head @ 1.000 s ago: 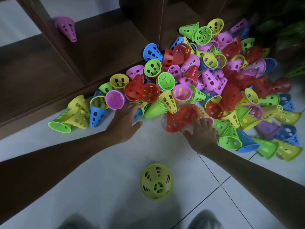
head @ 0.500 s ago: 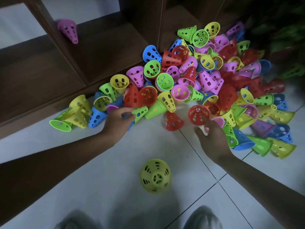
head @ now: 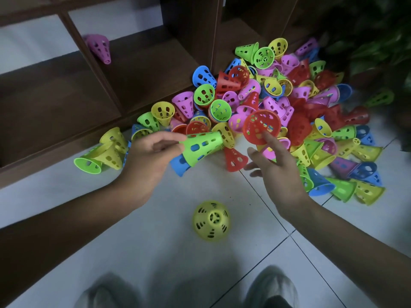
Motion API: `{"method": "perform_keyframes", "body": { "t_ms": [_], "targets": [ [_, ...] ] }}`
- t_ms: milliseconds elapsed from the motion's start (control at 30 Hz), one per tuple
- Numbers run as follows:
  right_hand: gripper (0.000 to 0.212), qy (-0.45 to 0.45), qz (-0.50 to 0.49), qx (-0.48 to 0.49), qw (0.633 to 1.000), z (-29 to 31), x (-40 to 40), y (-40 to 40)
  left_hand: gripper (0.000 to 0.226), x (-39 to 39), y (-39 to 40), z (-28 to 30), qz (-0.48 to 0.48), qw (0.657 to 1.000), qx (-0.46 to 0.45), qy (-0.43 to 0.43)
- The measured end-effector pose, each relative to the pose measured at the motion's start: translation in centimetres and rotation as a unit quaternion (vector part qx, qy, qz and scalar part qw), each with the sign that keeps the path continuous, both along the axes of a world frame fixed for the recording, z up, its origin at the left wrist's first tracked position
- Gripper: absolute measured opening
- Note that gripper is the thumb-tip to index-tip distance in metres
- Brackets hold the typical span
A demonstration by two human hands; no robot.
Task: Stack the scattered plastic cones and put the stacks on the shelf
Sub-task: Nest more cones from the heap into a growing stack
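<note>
White tiled floor before dark shelf | left hand grasps green cone, nearer the shelf | right hand pinches red cone | align both axes, then nest.

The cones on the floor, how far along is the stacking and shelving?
Barely started. Done: only a pink cone lies on the shelf, on its side. In hand: the left hand grips a green cone with a blue cone beside it; the right hand holds up a red cone. Left: the big mixed pile and a lone yellow cone on the floor tiles.
</note>
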State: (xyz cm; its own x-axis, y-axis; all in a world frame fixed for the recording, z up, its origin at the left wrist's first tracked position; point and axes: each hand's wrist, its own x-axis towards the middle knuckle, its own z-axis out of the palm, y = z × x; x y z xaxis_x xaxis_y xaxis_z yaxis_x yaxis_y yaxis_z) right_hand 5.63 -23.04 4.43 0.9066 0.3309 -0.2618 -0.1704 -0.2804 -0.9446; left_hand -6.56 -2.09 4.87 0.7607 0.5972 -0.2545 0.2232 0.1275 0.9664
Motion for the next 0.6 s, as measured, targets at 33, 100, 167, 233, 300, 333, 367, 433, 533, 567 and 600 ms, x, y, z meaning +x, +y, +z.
{"method": "perform_keyframes", "body": {
  "t_ms": [33, 100, 167, 233, 300, 333, 367, 433, 533, 567, 600],
  "targets": [
    [0.06, 0.014, -0.004, 0.035, 0.999, 0.6, -0.5, 0.3, 0.019, 0.0, -0.4, 0.9, -0.01, 1.0, 0.001, -0.012],
    [0.062, 0.043, -0.008, 0.092, 0.995, 1.8, -1.4, 0.8, 0.019, -0.1, -1.5, 2.6, -0.028, 0.999, 0.004, -0.03],
    [0.068, 0.065, 0.003, 0.127, 0.99, 2.9, -2.2, 1.1, 0.018, -0.4, -2.6, 3.9, -0.046, 0.998, 0.007, -0.042],
    [0.072, 0.079, 0.022, 0.154, 0.985, 3.9, -2.9, 1.2, 0.018, -0.8, -3.6, 4.7, -0.066, 0.996, 0.025, -0.05],
    [0.071, 0.072, 0.038, 0.169, 0.982, 4.5, -3.6, 1.1, 0.018, -1.2, -4.5, 5.2, -0.085, 0.994, 0.033, -0.057],
    [0.072, 0.062, 0.038, 0.169, 0.983, 4.7, -3.8, 1.0, 0.018, -1.3, -4.8, 5.4, -0.092, 0.993, 0.034, -0.061],
    [0.074, 0.052, 0.035, 0.166, 0.984, 4.9, -4.1, 0.9, 0.019, -1.5, -5.0, 5.5, -0.097, 0.993, 0.037, -0.063],
    [0.08, 0.042, 0.023, 0.165, 0.985, 5.0, -4.4, 0.6, 0.023, -1.8, -5.3, 5.5, -0.11, 0.991, 0.045, -0.062],
    [0.083, 0.034, 0.015, 0.173, 0.984, 5.2, -4.6, 0.2, 0.029, -2.3, -5.6, 5.6, -0.13, 0.987, 0.054, -0.072],
    [0.083, 0.033, 0.013, 0.176, 0.984, 5.3, -4.7, 0.1, 0.032, -2.4, -5.8, 5.7, -0.134, 0.986, 0.052, -0.079],
    [0.081, 0.033, 0.011, 0.182, 0.983, 5.4, -4.7, -0.1, 0.035, -2.5, -6.0, 5.8, -0.135, 0.986, 0.053, -0.086]
  ]
}}
